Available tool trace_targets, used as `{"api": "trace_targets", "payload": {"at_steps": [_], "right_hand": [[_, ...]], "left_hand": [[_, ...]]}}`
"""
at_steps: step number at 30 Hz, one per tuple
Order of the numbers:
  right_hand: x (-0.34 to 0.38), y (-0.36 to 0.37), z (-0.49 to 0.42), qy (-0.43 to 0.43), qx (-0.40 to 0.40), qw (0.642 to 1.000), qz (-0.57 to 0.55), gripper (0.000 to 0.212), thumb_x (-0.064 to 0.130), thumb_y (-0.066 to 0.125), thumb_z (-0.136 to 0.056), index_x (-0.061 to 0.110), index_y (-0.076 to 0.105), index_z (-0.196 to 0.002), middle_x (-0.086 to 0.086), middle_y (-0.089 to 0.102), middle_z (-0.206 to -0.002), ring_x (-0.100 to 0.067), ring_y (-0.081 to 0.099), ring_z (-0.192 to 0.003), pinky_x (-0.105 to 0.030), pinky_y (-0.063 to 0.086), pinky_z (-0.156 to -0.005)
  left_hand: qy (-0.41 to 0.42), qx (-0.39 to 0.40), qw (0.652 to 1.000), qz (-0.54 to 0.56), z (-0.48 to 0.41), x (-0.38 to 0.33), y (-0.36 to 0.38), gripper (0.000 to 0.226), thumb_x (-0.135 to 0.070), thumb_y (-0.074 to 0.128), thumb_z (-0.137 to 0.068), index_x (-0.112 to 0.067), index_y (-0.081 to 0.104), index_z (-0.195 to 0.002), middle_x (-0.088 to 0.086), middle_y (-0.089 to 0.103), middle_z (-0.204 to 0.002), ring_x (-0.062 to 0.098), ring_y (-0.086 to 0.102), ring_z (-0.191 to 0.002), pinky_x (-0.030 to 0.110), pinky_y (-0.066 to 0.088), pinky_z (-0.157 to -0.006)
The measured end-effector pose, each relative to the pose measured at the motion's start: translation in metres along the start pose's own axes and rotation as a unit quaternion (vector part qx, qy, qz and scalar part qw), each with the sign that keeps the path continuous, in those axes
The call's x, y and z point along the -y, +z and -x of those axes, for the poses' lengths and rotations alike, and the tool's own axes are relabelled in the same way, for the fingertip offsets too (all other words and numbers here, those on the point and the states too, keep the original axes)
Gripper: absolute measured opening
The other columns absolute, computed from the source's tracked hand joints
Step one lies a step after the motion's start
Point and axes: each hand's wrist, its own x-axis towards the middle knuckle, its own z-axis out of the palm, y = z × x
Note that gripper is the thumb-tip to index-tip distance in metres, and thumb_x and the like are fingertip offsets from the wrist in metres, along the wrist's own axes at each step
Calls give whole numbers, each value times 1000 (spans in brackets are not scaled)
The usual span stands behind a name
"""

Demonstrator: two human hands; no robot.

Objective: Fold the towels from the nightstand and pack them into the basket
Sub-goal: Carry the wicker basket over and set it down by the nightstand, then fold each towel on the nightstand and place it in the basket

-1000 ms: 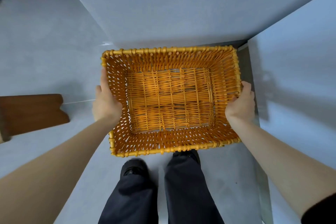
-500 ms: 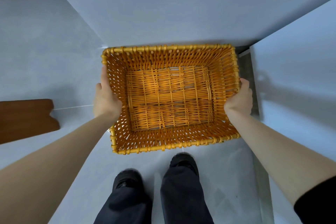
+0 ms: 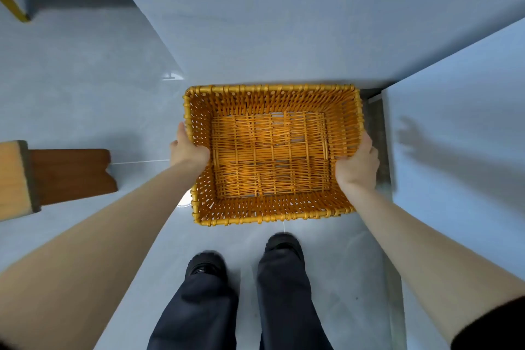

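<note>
Since a second ago we have drawn back from the corner. More of the pale floor (image 3: 85, 79) shows, a lighter wooden block (image 3: 14, 179) has come in at the left edge, and our shoes (image 3: 284, 244) have stepped apart. Our hold on the basket is unchanged.

To our right a white panel (image 3: 454, 128) runs close alongside, and a second white face fills the far side. The basket (image 3: 270, 220), orange wicker and rectangular, hangs level in the air between them, above the floor and just ahead of our feet. It holds nothing, and no towel or nightstand is in view. A brown wooden piece (image 3: 71, 176) stands well off to the left.

Our left hand (image 3: 189, 150) clasps the left wall at the rim, and our right hand (image 3: 358, 163) clasps the right wall. On both hands the fingers (image 3: 367, 141) curl round the weave, most of them hidden outside it.

We judge the far right corner to be the risk. It sits near the panel, so a turn could knock it and twist the basket in our hold. The basket also hides the floor ahead, so a misstep is possible.
</note>
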Motion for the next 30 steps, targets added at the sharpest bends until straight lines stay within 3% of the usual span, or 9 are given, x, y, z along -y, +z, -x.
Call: {"api": "trace_targets", "payload": {"at_steps": [6, 11, 19, 22, 24, 26, 28, 30], "right_hand": [[57, -65, 73, -31, 50, 998, -38, 53, 7, 47, -94, 17, 35, -144, -11, 45, -140, -28, 44, -128, -44, 40, -104], [108, -139, 142, -104, 80, 990, -60, 48, 4, 48, -94, 17, 41, -140, -4, 51, -135, -23, 54, -118, -37, 47, -97], [188, -250, 252, -196, 139, 962, -132, 37, 3, 49, -93, 19, 53, -126, 3, 60, -118, -16, 58, -102, -27, 46, -83], [213, -282, 282, -229, 180, 946, -142, 33, 5, 49, -94, 20, 55, -123, 5, 61, -115, -16, 58, -104, -28, 48, -86], [230, -302, 301, -257, 205, 934, -142, 33, 5, 48, -94, 20, 55, -123, 4, 61, -116, -9, 59, -91, -19, 47, -74], [248, -322, 320, -289, 226, 920, -141, 33, 6, 47, -95, 21, 55, -123, 7, 60, -115, -1, 57, -81, -13, 46, -66], [266, -337, 337, -317, 236, 906, -151, 33, 5, 46, -96, 22, 54, -123, 9, 59, -111, -2, 58, -88, -15, 49, -73], [285, -349, 356, -344, 248, 892, -154, 33, 4, 45, -96, 23, 54, -121, 10, 59, -109, -7, 60, -83, -18, 48, -62]], "left_hand": [[105, 42, 990, -78, 89, -32, -60, 57, -14, 43, -96, -20, 27, -150, 12, 30, -149, 32, 40, -131, 40, 35, -105], [189, 68, 976, -86, 182, -68, -135, 47, -13, 40, -98, -16, 36, -145, 12, 40, -143, 29, 44, -127, 38, 37, -106], [204, 34, 978, 27, 328, -85, -266, 41, -11, 44, -98, -15, 43, -139, 8, 49, -138, 22, 47, -125, 30, 38, -99], [193, -1, 980, 50, 366, -73, -306, 42, -9, 45, -97, -15, 44, -139, 8, 51, -136, 24, 51, -121, 32, 41, -97], [180, -23, 981, 74, 391, -62, -331, 43, -8, 45, -96, -15, 45, -138, 8, 53, -134, 22, 53, -118, 33, 44, -97], [177, -48, 978, 96, 414, -53, -352, 42, -9, 46, -96, -16, 47, -137, 6, 55, -132, 19, 54, -114, 28, 44, -89], [187, -73, 974, 109, 429, -47, -370, 40, -11, 46, -96, -17, 48, -135, 4, 56, -131, 16, 54, -110, 21, 42, -81], [195, -94, 969, 121, 442, -43, -389, 39, -11, 46, -96, -18, 49, -135, 4, 56, -130, 14, 53, -106, 10, 44, -65]]}}
